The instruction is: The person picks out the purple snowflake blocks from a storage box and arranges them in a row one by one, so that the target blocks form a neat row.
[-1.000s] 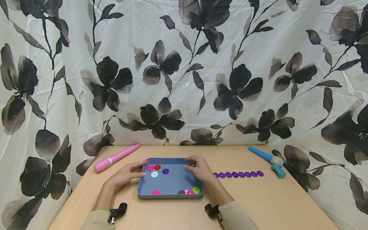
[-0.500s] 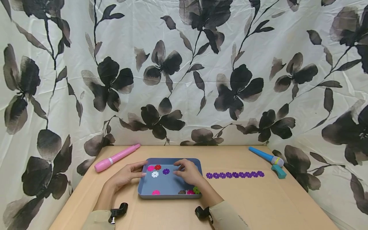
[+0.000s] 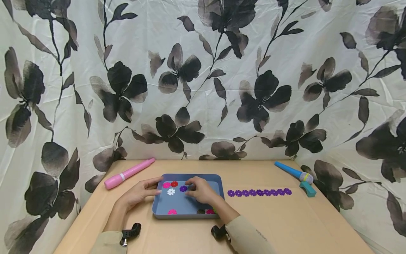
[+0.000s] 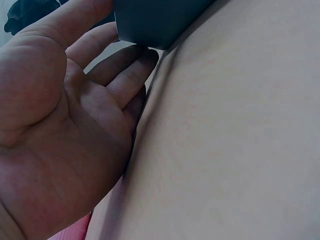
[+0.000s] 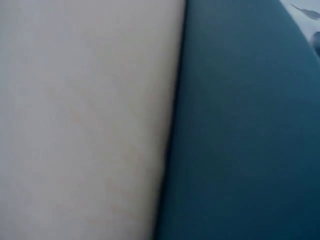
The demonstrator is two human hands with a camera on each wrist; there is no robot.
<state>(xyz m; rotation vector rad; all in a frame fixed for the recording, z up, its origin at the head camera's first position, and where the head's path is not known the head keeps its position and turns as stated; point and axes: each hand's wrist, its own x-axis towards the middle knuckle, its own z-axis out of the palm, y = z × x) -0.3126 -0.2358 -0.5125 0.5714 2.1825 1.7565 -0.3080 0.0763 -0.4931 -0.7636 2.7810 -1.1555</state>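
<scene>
In the head view a grey-blue tray [image 3: 187,216] holds several flower-shaped discs. A purple flower disc [image 3: 183,189] lies beside a white one [image 3: 171,192], with a pink one [image 3: 166,185] and a red one [image 3: 174,184] behind. My left hand [image 3: 134,194] holds the tray's left rim, its thumb lapping over the edge; the left wrist view shows the other fingers near the tray's corner. Over the tray, my right hand [image 3: 202,192] has thumb and index apart at the purple disc's right side. Contact there cannot be told. The right wrist view shows no hand.
A row of purple flower discs [image 3: 259,193] runs right of the tray. A pink toy microphone [image 3: 128,174] lies at the back left; a blue toy microphone [image 3: 293,171] with a teal block [image 3: 307,189] at the back right. A floral curtain [image 3: 215,81] hangs behind the table [image 3: 301,222].
My right hand has moved left from the tray's right side to the purple disc, uncovering the left end of the purple row. My left hand stays at the tray's rim.
</scene>
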